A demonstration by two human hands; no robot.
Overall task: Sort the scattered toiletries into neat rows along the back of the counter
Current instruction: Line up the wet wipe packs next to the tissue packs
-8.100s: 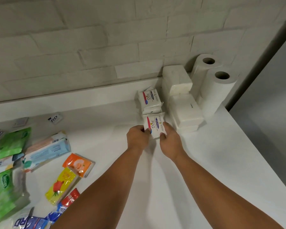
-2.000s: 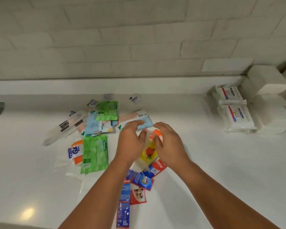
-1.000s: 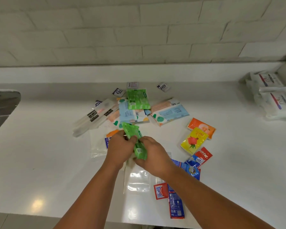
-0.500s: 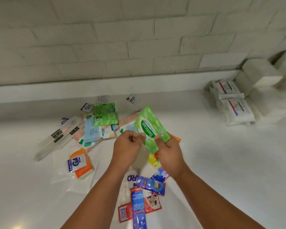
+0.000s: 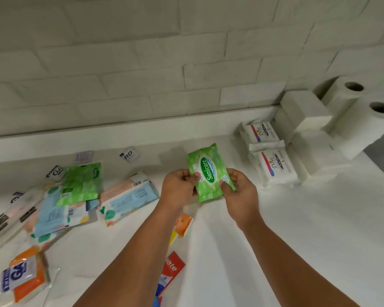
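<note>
Green Sanicare wipes pack [image 5: 210,172] pinched between left hand [image 5: 179,186] and right hand [image 5: 239,191], above counter [image 5: 297,218]

Soft, even light from overhead falls on the white worktop [image 5: 297,229], leaving only faint shadows under the forearms [image 5: 129,251] and behind the paper rolls [image 5: 353,111]. The wide lens bows the brick wall [image 5: 142,63] towards the edges, and the packets [image 5: 53,213] at far left are smeared by motion blur.
</note>
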